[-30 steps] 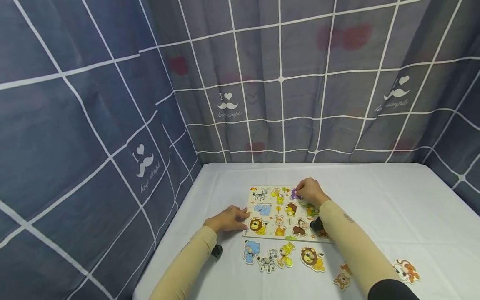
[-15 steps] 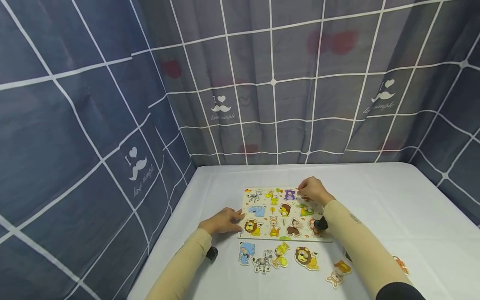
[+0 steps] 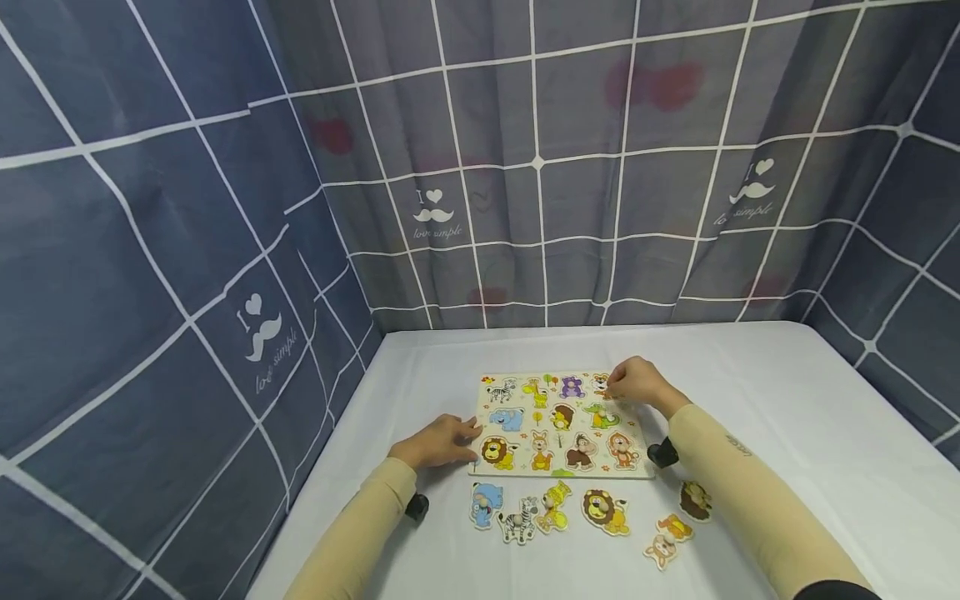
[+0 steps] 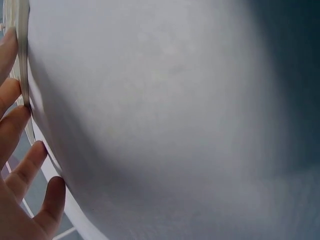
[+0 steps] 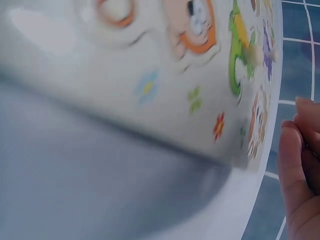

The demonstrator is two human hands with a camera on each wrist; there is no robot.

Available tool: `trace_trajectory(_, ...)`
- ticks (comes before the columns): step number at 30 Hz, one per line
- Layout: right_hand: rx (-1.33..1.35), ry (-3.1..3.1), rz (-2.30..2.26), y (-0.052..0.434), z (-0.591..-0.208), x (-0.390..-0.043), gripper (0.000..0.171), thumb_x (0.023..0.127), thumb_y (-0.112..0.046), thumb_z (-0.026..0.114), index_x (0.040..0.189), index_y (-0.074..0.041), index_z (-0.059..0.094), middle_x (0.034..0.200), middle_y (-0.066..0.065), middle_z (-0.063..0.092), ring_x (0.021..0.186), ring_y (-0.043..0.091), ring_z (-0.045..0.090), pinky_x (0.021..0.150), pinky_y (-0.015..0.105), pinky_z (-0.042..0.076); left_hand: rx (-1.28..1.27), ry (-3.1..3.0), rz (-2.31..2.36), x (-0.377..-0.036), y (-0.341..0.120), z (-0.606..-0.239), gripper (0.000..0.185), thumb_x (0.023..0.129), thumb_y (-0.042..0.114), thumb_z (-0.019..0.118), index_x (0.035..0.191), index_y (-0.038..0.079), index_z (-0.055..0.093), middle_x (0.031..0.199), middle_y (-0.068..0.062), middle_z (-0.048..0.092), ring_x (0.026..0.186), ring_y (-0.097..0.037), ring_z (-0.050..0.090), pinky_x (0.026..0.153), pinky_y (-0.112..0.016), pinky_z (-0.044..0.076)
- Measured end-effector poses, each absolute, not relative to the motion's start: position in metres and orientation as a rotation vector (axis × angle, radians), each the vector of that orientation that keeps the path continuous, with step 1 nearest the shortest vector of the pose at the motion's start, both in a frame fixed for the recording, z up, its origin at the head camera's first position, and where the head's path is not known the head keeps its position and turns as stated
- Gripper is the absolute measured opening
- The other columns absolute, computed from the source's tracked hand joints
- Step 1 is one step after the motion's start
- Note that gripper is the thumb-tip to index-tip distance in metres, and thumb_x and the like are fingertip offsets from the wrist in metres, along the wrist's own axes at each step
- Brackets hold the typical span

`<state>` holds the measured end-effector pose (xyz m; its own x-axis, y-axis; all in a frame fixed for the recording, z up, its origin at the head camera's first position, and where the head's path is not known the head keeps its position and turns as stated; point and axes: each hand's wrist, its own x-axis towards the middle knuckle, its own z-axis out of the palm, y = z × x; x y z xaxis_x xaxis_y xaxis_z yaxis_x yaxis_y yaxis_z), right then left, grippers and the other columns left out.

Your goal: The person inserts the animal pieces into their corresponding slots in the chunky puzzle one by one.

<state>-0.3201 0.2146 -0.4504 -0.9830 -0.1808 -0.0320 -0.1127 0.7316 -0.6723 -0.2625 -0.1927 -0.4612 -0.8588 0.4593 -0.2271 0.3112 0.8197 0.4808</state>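
The animal puzzle board (image 3: pixel 558 421) lies on the white table (image 3: pixel 787 417). The left hand (image 3: pixel 438 442) rests with relaxed fingers against its left edge. The right hand (image 3: pixel 633 382), fingers curled, pinches the far-right tiger piece (image 3: pixel 600 382).

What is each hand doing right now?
Left hand: open, fingers resting at the puzzle board edge.
Right hand: fingers curled at the tiger piece; grip unclear.
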Motion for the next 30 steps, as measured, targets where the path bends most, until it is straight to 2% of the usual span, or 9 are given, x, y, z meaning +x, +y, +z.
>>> trace_trajectory(11,-0.188,2.808,-1.098,0.241,-0.446,-0.299,0.013,0.085,-0.009,0.073,0.092,0.002,0.073,0.081,0.008,0.073,0.072,0.014,0.061,0.062,0.026,0.051,0.596,2.648,0.641,-0.267,-0.190,-0.459,0.058,0.086,0.032,0.078,0.137,0.013,0.060,0.155,-0.006,0.044,0.146,-0.037,0.038,0.123,-0.052,0.028)
trace_trajectory(19,-0.264,2.786,-1.111,0.247,-0.440,-0.281,0.011,0.086,-0.009,0.073,0.091,0.002,0.073,0.081,0.008,0.073,0.073,0.014,0.063,0.064,0.028,0.052,0.581,2.670,0.633,-0.267,-0.191,-0.463,0.059,0.085,0.033,0.079,0.137,0.014,0.060,0.156,-0.004,0.044,0.140,-0.034,0.043,0.119,-0.051,0.033)
trace_trajectory(30,-0.289,2.791,-1.076,0.260,-0.427,-0.264,0.013,0.088,-0.014,0.073,0.090,-0.002,0.075,0.083,0.004,0.075,0.077,0.013,0.064,0.068,0.029,0.052,0.585,2.670,0.642,-0.266,-0.195,-0.462,0.059,0.086,0.032,0.078,0.139,0.013,0.058,0.157,-0.006,0.041,0.146,-0.037,0.038,0.121,-0.053,0.031)
